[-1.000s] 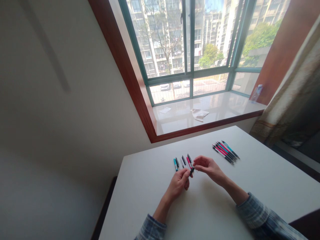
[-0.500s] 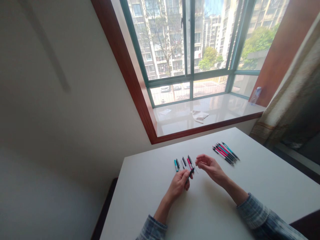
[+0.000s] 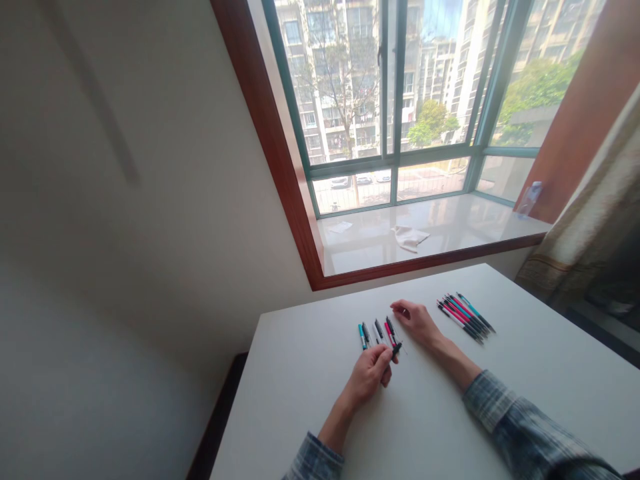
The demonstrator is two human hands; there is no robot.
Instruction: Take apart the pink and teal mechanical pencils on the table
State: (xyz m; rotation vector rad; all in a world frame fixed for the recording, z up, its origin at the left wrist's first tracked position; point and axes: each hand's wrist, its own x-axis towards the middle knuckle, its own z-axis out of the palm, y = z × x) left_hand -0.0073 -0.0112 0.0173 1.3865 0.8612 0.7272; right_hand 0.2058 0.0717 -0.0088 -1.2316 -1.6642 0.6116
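Note:
My left hand (image 3: pixel 371 371) is closed around a black pen part (image 3: pixel 397 348), its dark end sticking out past the thumb and forefinger. My right hand (image 3: pixel 416 321) rests low over the table, just right of the laid-out pen pieces, with thumb and fingertips drawn together; anything between them is hidden or too small to name. Beyond my left hand lie a teal pen barrel (image 3: pixel 361 335), a pink pen barrel (image 3: pixel 389 333) and several black and white pieces. To the right, a row of whole pens (image 3: pixel 465 319) in pink, teal, white and black lies side by side.
The white table (image 3: pixel 295 393) meets the wall below a window sill (image 3: pixel 360 257). On the sill are a crumpled white cloth (image 3: pixel 410 238) and a clear bottle (image 3: pixel 530 199). A curtain (image 3: pixel 585 200) hangs at the right.
My right hand has moved away from the black pen part, up and over beside the loose pieces. My left hand keeps hold of its part. The view has shifted slightly left.

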